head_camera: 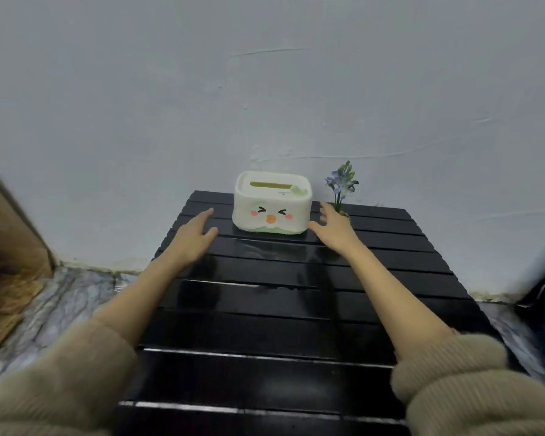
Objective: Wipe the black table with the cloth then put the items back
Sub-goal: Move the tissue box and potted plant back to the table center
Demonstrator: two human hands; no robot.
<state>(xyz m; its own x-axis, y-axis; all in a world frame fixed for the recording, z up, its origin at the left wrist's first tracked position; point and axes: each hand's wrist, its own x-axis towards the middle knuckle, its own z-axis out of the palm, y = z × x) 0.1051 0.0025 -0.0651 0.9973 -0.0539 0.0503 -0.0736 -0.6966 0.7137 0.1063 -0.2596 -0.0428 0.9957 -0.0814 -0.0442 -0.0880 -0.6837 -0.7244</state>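
Head view: no cloth shows anywhere. Over the black table (265, 328), the left hand (192, 236) and right hand (333, 228), both spread and empty, flank the tissue box (272, 205). Behind the right hand, the flower pot (341, 187) could tip if brushed.

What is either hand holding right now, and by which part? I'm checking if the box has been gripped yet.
Nothing is held. The left hand and right hand are open, one on each side of the tissue box, not touching it.
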